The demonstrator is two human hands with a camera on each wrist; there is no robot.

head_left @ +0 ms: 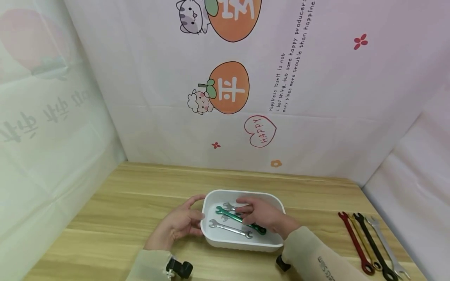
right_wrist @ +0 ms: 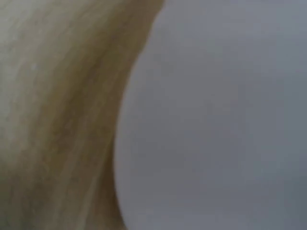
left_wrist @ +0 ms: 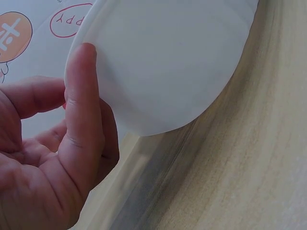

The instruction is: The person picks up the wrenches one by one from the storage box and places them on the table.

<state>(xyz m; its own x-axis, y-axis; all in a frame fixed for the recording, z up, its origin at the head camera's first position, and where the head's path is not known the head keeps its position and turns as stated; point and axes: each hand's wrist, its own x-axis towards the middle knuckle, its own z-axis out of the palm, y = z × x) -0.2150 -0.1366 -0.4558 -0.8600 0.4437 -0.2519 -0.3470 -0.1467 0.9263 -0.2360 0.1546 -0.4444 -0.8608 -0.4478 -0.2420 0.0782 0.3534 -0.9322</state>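
The green wrench [head_left: 233, 216] lies in the white bin [head_left: 246, 247], slanting above the silver wrench [head_left: 230, 229] near its front wall. The person's left hand [head_left: 181, 222] rests its fingers against the bin's left side; the right hand [head_left: 261, 214] reaches inside, fingers bent over the green wrench, though whether they pinch it cannot be told. The wrench should handle as rigid, fairly light, sturdy metal, its glossy shank a little slippery, best taken mid-shank.

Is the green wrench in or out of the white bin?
In: the head view shows the green wrench within the white bin, partly hidden by the right hand.
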